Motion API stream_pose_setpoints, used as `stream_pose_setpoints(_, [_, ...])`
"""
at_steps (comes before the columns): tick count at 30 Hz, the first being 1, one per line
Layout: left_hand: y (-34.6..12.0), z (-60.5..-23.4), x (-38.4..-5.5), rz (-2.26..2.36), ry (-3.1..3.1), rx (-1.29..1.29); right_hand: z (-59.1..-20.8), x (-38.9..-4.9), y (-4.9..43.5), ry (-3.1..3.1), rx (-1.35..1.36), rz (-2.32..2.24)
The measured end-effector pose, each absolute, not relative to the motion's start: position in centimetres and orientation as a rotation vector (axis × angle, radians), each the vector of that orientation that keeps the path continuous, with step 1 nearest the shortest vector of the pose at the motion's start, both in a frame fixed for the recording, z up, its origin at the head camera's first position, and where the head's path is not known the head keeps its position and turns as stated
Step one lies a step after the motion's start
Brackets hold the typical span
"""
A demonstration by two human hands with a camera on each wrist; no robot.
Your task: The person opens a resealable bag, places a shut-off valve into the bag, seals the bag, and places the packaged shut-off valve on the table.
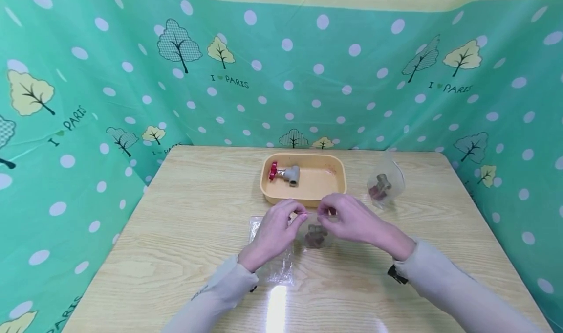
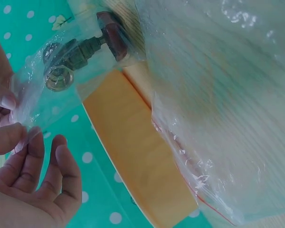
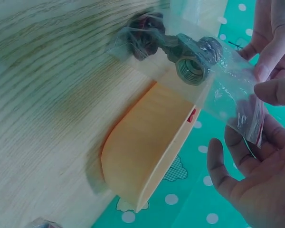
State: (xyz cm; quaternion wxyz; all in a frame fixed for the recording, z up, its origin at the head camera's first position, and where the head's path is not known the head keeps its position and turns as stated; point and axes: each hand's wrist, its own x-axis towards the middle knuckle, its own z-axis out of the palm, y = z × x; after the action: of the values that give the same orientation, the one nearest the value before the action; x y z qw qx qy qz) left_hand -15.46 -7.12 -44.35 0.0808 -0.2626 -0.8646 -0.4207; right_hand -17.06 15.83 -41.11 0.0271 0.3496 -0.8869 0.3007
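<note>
Between my two hands hangs a clear zip bag with a red-handled valve inside it. Thumb and fingertips of my left hand pinch one side of the bag's top edge. My right hand pinches the other side of that edge, its remaining fingers spread in the right wrist view. In the head view, the bagged valve shows below the hands, just in front of the orange tray. A flat clear plastic bag lies under my left forearm and hand.
Inside the tray, at its left, sits a grey valve with a red handle. Another clear bag holding a valve stands on the wooden table, right of the tray. A green printed curtain encloses the table's back and sides.
</note>
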Motion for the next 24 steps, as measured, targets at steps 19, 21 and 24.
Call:
stream_pose_setpoints(19, [-6.82,-44.25,-15.49,-1.262,-2.593,-0.832,-40.87,-16.94,15.38,-2.683,1.114,0.899])
stream_pose_setpoints(21, [-6.80,-44.27,-15.52,-1.266,-2.596,-0.836,-40.83,-16.87,15.25,-2.677,1.124,0.897])
stream_pose_setpoints(24, [-6.71,-44.31,-15.59,-1.259,-2.592,-0.841,-40.80,-16.86,15.29,-2.687,1.118,0.892])
